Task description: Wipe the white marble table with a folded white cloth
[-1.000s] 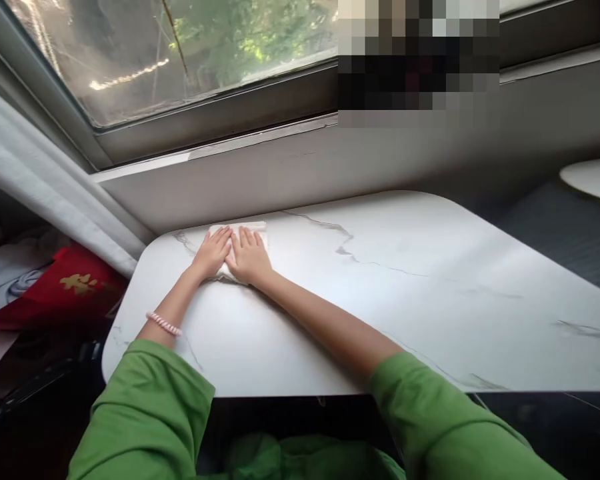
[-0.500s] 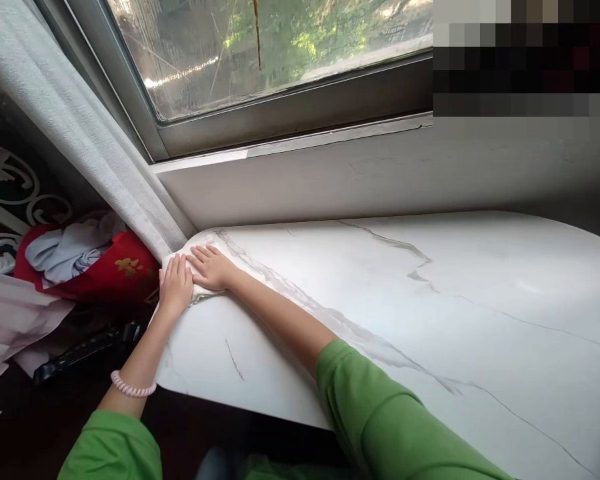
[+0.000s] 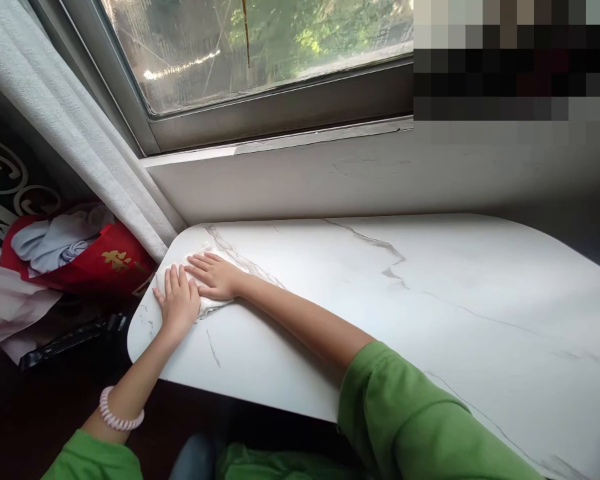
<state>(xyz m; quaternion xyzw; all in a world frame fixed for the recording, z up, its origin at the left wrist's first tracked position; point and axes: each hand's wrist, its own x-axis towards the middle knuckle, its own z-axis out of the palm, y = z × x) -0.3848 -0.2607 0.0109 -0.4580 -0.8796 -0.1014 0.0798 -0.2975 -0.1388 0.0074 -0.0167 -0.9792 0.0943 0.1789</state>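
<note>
A white cloth (image 3: 215, 305) lies on the white, grey-veined tabletop (image 3: 300, 320) near its rounded left end. My left hand (image 3: 179, 305) rests palm down on the cloth's left side, fingers spread. Just right of it, my right hand (image 3: 219, 277) presses flat on the cloth with its fingers stretched out. The two hands nearly touch, and they cover much of the cloth. A pale pink coiled band (image 3: 114, 412) is around my left wrist.
Behind the tabletop are a low wall (image 3: 280, 180) and a window (image 3: 260, 60). A light curtain (image 3: 80, 120) hangs at the left, beside a red bag (image 3: 125, 263) holding pale clothes (image 3: 60, 247). A black object (image 3: 70, 340) lies below the bag.
Both hands and the cloth have moved a little right and toward me, away from the tabletop's left edge. My left fingers are spread wider. The view has shifted slightly.
</note>
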